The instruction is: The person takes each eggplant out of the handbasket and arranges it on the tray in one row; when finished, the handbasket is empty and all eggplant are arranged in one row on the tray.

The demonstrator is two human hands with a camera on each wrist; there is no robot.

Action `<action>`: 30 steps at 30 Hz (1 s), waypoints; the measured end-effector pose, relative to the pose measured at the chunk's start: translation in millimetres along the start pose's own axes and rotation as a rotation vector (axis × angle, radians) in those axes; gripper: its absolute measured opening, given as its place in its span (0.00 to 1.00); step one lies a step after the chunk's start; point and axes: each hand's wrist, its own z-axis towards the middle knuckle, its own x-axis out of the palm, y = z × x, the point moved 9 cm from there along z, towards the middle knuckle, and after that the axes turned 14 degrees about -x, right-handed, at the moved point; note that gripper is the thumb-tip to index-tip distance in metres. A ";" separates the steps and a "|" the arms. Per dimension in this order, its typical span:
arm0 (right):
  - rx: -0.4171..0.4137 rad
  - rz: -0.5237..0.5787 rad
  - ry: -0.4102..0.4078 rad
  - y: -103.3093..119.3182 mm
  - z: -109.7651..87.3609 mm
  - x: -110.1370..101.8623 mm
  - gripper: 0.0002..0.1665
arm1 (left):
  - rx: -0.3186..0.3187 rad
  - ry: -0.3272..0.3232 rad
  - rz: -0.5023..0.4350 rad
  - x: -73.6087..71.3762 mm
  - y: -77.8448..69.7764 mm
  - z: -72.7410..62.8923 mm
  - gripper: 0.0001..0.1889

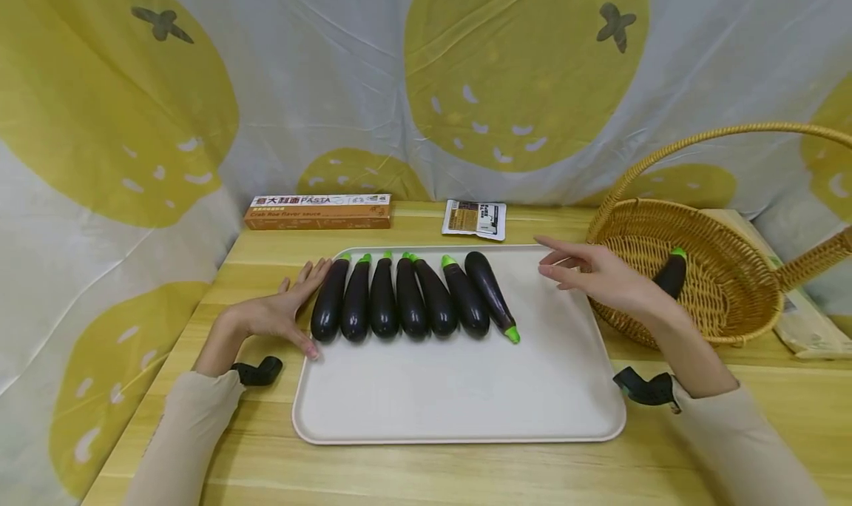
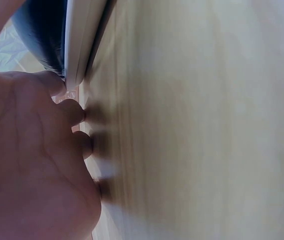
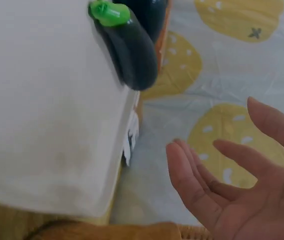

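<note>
Several dark purple eggplants [image 1: 384, 299] lie side by side in a row on the white tray [image 1: 459, 399], most with green stem ends toward the back. The rightmost eggplant [image 1: 489, 288] is turned the other way and slants, its green end to the front. My left hand [image 1: 282, 314] rests at the tray's left rim with fingers spread, beside the leftmost eggplant [image 1: 329, 302]. Over the tray's back right corner hovers my right hand [image 1: 606, 273], fingers loosely extended and holding nothing. In the right wrist view, its fingers [image 3: 194, 187] stand apart from the eggplants.
A wicker basket [image 1: 752, 299] with a tall handle stands right of the tray, one eggplant [image 1: 672, 273] inside. Behind the tray are a pasta box [image 1: 318, 213] and a small sachet [image 1: 475, 219]. A flat pale package [image 1: 819, 325] lies beyond the basket. Patterned cloth [image 1: 319, 62] hangs behind the table.
</note>
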 end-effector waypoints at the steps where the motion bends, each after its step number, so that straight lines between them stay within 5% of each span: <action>1: 0.002 -0.032 -0.010 0.8 -5.9 -7.7 0.37 | -0.003 0.000 -0.002 -0.1 0.4 -0.6 0.81; 7: -0.004 -0.204 -0.086 -8.9 -39.9 -52.6 0.34 | -0.009 -0.011 -0.001 -0.7 2.3 -2.1 0.80; 15: 0.010 -0.326 -0.144 -51.9 -78.6 -99.8 0.33 | -0.019 -0.023 0.014 -0.4 5.8 0.7 0.80; 30: -0.016 -0.359 -0.062 -106.3 -100.0 -114.7 0.35 | -0.009 -0.014 0.012 -1.0 1.1 0.9 0.80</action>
